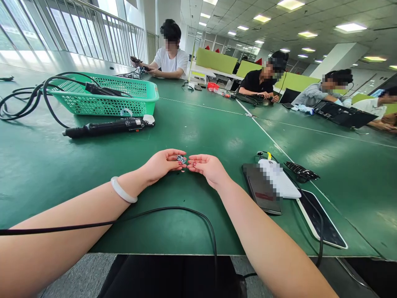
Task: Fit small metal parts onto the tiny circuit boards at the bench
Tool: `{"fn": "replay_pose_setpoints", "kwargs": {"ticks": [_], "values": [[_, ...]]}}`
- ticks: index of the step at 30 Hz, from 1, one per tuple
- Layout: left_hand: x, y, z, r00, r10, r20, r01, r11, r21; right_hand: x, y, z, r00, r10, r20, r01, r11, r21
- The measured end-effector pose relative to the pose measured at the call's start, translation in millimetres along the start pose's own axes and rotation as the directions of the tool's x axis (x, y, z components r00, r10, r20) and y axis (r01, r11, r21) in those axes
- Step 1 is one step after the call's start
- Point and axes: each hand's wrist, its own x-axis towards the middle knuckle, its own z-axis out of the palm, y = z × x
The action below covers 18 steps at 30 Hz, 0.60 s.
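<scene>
Currently, a small metallic part (181, 159) is held over the green table (214, 130), pinched between the thumb and fingers of the left hand (163, 166). The fingertips of the right hand (211, 169) are drawn close together just beside it; whether anything is pinched there cannot be told. A black cable (173, 208) is seen crossing the left forearm and bent down over the near table edge. Beyond the hands, a black cylindrical tool (107, 127) is laid before a green basket (111, 105). To the right, a dark flat device (258, 182), a white object (287, 188) and a white-edged tablet (325, 219) are grouped.
</scene>
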Motion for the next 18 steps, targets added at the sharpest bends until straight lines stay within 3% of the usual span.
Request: {"fn": "replay_pose_setpoints", "kwargs": {"ticks": [5, 8, 10, 14, 18], "values": [[1, 0, -0.3, 1.0, 0.0, 0.005, 0.0, 1.0, 0.001, 0, -1, 0, 1.0, 0.013, -0.011, -0.013, 1.0, -0.005], [1, 0, -0.3, 1.0, 0.003, -0.002, -0.003, 1.0, 0.0, 1, 1, 0, 1.0, -0.029, -0.001, 0.029, 0.994, -0.101], [1, 0, -0.2, 1.0, -0.001, -0.012, 0.001, 1.0, 0.0, 0, 2, -2, 0.995, -0.097, 0.008, 0.096, 0.965, -0.244], [1, 0, -0.1, 1.0, -0.002, -0.011, 0.002, 1.0, -0.004, -5, -3, -6, 0.963, -0.268, 0.016, 0.237, 0.822, -0.517], [0, 1, 0.6, 1.0, 0.004, 0.013, -0.004, 1.0, -0.018, -13, -10, -4, 0.919, -0.393, 0.011, 0.336, 0.771, -0.542]]}}
